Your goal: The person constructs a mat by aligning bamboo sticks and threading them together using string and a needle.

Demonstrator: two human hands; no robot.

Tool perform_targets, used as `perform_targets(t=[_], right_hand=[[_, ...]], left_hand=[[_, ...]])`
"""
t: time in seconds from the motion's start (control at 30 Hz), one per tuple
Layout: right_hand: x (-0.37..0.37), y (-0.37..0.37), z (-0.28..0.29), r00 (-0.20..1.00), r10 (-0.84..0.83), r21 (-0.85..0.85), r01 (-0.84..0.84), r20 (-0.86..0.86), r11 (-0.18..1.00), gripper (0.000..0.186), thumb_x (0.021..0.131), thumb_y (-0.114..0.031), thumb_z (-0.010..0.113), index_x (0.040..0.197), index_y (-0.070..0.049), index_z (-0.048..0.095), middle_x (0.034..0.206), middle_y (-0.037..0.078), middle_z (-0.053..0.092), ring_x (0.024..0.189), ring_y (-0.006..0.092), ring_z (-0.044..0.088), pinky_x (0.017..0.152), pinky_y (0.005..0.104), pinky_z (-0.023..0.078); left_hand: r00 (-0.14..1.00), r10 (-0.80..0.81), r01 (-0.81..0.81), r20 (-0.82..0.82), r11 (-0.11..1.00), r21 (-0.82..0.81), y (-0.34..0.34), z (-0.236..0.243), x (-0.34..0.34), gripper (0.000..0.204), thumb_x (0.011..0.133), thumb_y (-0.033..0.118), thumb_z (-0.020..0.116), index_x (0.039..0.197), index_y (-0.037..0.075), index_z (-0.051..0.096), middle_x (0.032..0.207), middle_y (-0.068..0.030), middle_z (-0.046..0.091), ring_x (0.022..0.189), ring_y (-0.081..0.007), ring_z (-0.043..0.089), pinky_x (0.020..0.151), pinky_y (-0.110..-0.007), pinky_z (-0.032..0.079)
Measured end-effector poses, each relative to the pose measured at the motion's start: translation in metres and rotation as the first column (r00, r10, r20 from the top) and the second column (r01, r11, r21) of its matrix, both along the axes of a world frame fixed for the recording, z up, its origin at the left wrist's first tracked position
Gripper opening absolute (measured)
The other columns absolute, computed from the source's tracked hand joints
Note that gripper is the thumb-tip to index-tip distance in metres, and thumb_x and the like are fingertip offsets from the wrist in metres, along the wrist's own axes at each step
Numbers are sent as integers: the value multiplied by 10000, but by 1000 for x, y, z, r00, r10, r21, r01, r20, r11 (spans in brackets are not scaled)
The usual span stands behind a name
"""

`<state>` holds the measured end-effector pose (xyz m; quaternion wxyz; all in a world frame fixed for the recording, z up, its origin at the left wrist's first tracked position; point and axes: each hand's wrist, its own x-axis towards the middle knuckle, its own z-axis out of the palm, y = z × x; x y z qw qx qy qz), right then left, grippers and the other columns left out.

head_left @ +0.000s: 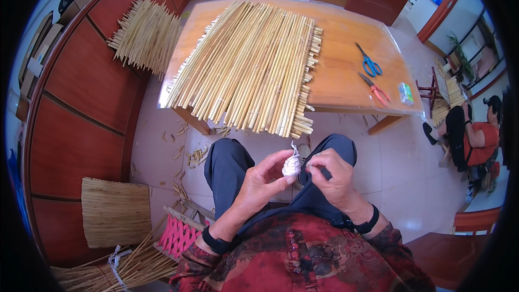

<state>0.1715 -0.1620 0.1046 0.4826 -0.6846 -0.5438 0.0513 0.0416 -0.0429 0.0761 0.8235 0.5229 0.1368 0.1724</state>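
Observation:
My left hand [263, 179] grips a small ball of white string [292, 165] between thumb and fingers, over my lap. A loose end of the string stands up from its top. Close beside it, my right hand [331, 173] is closed in a pinch; whatever lies between its fingertips is too small to make out. In front of me, a mat of straight reed sticks [246, 70] lies across the wooden table [346, 38], some sticks jutting past its near edge.
Blue-handled scissors [369, 62], red-handled pliers [374, 90] and a small green-and-white box [405, 93] lie at the table's right. Reed bundles [146, 38] lean on the red cabinets [81, 81]. Cut reed pieces [197, 156] litter the floor. Another person [476, 135] sits at the far right.

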Motion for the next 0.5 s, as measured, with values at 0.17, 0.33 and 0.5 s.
perform_targets(t=[0.17, 0.33, 0.5], right_hand=[[0, 2, 11, 996, 56, 36, -59, 68, 998, 196, 678, 41, 639, 846, -30, 566, 726, 95, 546, 619, 226, 563, 522, 281, 444], [-6, 6, 10, 997, 62, -2, -62, 46, 998, 197, 686, 29, 639, 859, -31, 566, 721, 99, 543, 607, 227, 562, 519, 282, 445], [-8, 10, 5, 997, 47, -17, -47, 58, 999, 173, 697, 19, 630, 845, -30, 557, 711, 100, 532, 580, 229, 554, 507, 289, 444]], left_hand=[[998, 59, -63, 27, 978, 200, 1, -1, 2, 455, 730, -42, 621, 1159, 29, 485, 1002, -22, 463, 888, -90, 484, 738, -216, 425], [993, 120, -104, -13, 907, 409, -2, 6, 3, 467, 684, -50, 639, 1125, 40, 514, 928, -15, 421, 864, -87, 441, 722, -198, 399], [982, 186, -139, -26, 815, 562, -3, 8, 3, 476, 667, -28, 651, 1118, 53, 522, 942, -34, 444, 830, -106, 454, 697, -205, 407]])
